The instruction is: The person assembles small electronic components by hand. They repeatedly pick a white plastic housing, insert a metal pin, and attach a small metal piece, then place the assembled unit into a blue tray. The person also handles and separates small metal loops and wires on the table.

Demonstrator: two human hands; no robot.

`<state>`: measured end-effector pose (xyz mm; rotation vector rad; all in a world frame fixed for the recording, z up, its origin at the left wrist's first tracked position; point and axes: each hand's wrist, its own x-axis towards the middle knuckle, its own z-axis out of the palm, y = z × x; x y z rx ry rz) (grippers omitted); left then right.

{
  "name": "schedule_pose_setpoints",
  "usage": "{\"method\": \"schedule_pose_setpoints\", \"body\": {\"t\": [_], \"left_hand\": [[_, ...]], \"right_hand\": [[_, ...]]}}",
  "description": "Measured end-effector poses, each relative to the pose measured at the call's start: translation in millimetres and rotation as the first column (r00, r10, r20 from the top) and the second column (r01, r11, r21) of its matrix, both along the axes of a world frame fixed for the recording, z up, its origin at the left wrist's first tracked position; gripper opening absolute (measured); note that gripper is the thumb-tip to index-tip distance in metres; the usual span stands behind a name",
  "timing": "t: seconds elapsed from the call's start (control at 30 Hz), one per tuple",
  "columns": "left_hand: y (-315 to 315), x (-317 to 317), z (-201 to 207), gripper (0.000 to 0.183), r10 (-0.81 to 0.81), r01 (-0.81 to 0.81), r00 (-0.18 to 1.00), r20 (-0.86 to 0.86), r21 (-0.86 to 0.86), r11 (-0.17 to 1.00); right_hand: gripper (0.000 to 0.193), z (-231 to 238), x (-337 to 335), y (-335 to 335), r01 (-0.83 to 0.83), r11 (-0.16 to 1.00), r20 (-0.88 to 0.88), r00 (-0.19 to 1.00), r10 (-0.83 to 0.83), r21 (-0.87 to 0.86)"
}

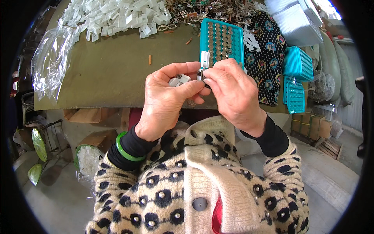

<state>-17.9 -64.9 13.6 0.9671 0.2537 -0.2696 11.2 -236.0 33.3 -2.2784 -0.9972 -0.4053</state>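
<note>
My left hand (165, 95) pinches a small white plastic case (205, 58) with its lid raised, between thumb and forefinger. More white plastic pieces (179, 80) rest in the same palm. Close against it, my right hand (235, 89) has its thumb and forefinger pressed together at the case's dark and metallic lower part (200, 74). Whatever those right fingertips grip is too small and covered to make out. Just beyond the hands lies a teal tray (237, 43) with rows of round, coin-like metal discs (218, 37).
White plastic cases (120, 15) are heaped at the far left, beside a clear plastic bag (54, 58). Tangled metal and wire parts (206, 9) lie at the back. Patterned dark cloth (269, 58) covers the table's right side. Stacked teal trays (298, 64) stand past it.
</note>
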Motion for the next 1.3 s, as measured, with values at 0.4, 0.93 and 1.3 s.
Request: {"method": "schedule_pose_setpoints", "body": {"t": [0.4,0.93,1.3], "left_hand": [[2.1,-4.9,-1.3,0.031,-0.009,0.009,1.000,0.002,-0.076,0.997],[-1.6,-0.4,-5.4,0.015,-0.119,0.107,0.992,-0.047,-0.209,0.972],[-8.3,1.7,-6.7,0.025,-0.170,0.158,0.985,-0.025,-0.258,0.953]], "right_hand": [[0.020,-0.7,-1.7,3.9,0.018,0.993,-0.068,0.998,-0.010,0.115],[0.027,-18.8,18.1,-63.5,0.162,0.984,0.002,0.987,-0.162,-0.079],[0.021,-20.2,37.6,-71.5,0.103,0.987,0.029,0.995,-0.100,-0.126]]}}
